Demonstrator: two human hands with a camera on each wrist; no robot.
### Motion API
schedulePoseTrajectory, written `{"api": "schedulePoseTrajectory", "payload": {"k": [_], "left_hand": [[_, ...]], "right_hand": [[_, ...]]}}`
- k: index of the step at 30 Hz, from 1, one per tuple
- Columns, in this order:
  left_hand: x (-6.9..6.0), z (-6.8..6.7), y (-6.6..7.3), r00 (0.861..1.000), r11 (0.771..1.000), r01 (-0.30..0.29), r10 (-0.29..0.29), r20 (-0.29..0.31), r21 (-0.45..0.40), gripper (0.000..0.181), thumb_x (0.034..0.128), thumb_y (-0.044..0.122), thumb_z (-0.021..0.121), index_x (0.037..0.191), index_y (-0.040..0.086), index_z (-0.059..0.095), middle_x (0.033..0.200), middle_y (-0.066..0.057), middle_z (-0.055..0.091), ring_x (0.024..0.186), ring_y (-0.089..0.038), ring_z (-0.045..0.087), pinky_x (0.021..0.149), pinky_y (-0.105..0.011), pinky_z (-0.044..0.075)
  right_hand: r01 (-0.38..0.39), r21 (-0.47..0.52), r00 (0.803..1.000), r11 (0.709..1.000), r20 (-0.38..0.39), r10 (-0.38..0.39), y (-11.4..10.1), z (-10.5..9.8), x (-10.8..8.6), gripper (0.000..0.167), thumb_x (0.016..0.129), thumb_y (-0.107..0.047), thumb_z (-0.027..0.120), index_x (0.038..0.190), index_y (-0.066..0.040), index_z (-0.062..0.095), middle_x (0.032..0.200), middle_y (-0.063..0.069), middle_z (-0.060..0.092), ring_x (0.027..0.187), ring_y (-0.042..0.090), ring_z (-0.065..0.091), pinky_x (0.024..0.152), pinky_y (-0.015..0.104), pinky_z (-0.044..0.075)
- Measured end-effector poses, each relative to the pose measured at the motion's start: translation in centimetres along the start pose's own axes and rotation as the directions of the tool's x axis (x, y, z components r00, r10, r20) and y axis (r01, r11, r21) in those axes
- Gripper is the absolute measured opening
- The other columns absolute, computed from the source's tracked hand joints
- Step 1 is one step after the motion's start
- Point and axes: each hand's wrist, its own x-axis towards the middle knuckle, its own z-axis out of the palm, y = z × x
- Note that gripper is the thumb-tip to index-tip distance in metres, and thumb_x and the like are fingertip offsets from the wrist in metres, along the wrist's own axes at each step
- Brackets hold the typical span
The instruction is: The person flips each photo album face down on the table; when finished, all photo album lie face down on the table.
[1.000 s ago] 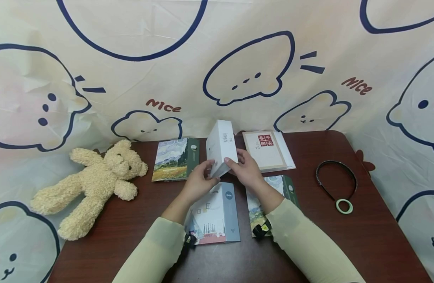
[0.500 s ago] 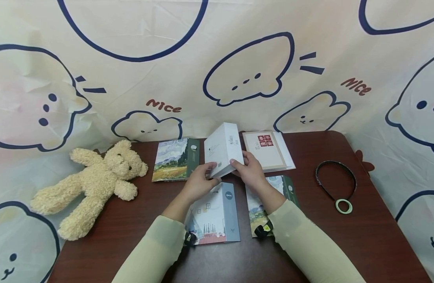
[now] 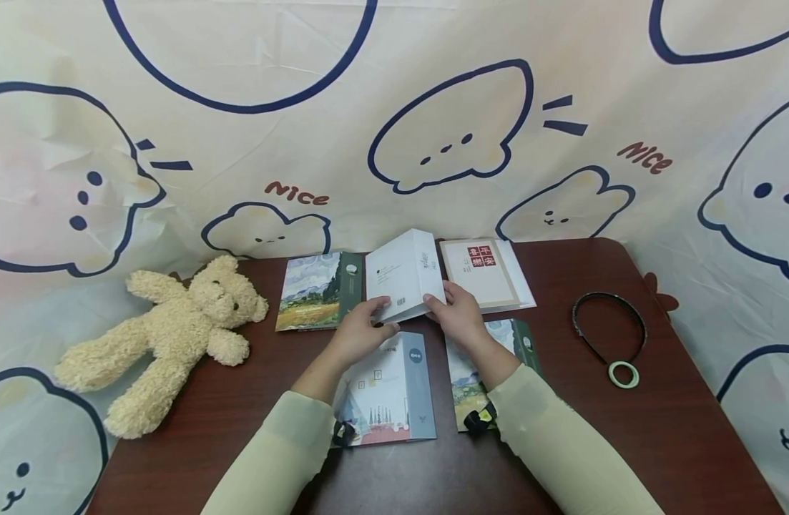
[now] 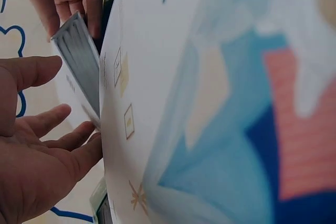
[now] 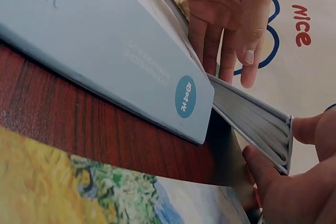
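Observation:
Both hands hold a thick white book [image 3: 402, 266] tilted above the table, its lettered spine on the right. My left hand [image 3: 358, 330] is at the lower left edge, thumb over the cover. My right hand [image 3: 460, 315] pinches the lower end of the spine, thumb on its face. In the right wrist view, page edges show along the book's [image 5: 252, 116] bottom between the covers, beside the right hand [image 5: 302, 192]. Below the hands lies a white book with a blue-grey strip [image 3: 422, 386]; it fills much of the left wrist view.
A landscape-cover book [image 3: 310, 290] lies back left, a similar one [image 3: 471, 397] under the right forearm. A beige book with red characters [image 3: 484, 275] is back right. A plush bear [image 3: 188, 329] lies left; a dark headband with a green ring [image 3: 624, 375] lies right.
The white book has turned and tipped back, so its front cover faces up more and its spine has moved right. The right hand has shifted slightly right with it.

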Motion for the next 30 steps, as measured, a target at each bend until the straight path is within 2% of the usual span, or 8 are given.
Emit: {"api": "schedulePoseTrajectory", "payload": {"k": [3,7,12,20,30], "left_hand": [[0.06,-0.03,-0.08,1.0,1.0,0.004,-0.004,0.001,0.005,0.063,0.0955,0.026,0.073,0.153,0.011,0.051,0.153,-0.014,0.052,0.138,-0.038,0.051,0.113,-0.054,0.041],[0.11,-0.1,-0.2,1.0,1.0,0.005,-0.005,0.003,0.013,0.064,0.0957,0.027,0.073,0.154,0.011,0.05,0.153,-0.014,0.053,0.138,-0.037,0.052,0.113,-0.053,0.041],[0.07,-0.28,-0.25,1.0,1.0,0.014,-0.014,-0.001,0.011,0.065,0.0956,0.028,0.072,0.155,0.012,0.05,0.153,-0.014,0.053,0.137,-0.037,0.052,0.113,-0.054,0.042],[0.03,-0.34,-0.44,0.999,0.999,0.032,-0.032,0.001,0.027,0.066,0.0956,0.028,0.073,0.156,0.014,0.049,0.154,-0.014,0.052,0.137,-0.037,0.052,0.112,-0.055,0.042],[-0.14,-0.4,-0.18,0.999,0.998,0.041,-0.04,-0.008,0.042,0.066,0.0956,0.03,0.073,0.156,0.014,0.049,0.153,-0.014,0.053,0.138,-0.037,0.051,0.111,-0.056,0.043]], "right_hand": [[-0.002,-0.097,0.999,0.995,-0.033,-0.001,0.15,-0.17,-0.05,0.069,0.103,-0.026,0.064,0.158,0.004,0.034,0.152,0.025,0.05,0.13,0.033,0.06,0.098,0.034,0.055],[-0.001,-0.236,0.998,0.972,-0.064,-0.015,0.42,-0.24,-0.05,0.065,0.104,-0.031,0.063,0.155,0.003,0.041,0.152,0.025,0.05,0.135,0.035,0.056,0.109,0.046,0.048],[0.01,-0.355,0.998,0.935,-0.051,-0.03,0.56,-0.02,-0.06,0.061,0.105,-0.033,0.058,0.153,0.003,0.046,0.153,0.024,0.05,0.146,0.038,0.042,0.118,0.052,0.036],[0.023,-0.449,0.999,0.893,-0.017,-0.035,0.73,0.59,0.07,0.058,0.109,-0.032,0.049,0.154,0.004,0.043,0.154,0.023,0.048,0.146,0.039,0.041,0.117,0.053,0.036],[0.033,-0.452,0.999,0.891,0.008,-0.032,0.68,0.68,-0.14,0.056,0.11,-0.029,0.044,0.156,0.003,0.039,0.158,0.023,0.043,0.149,0.037,0.036,0.119,0.051,0.034]]}}
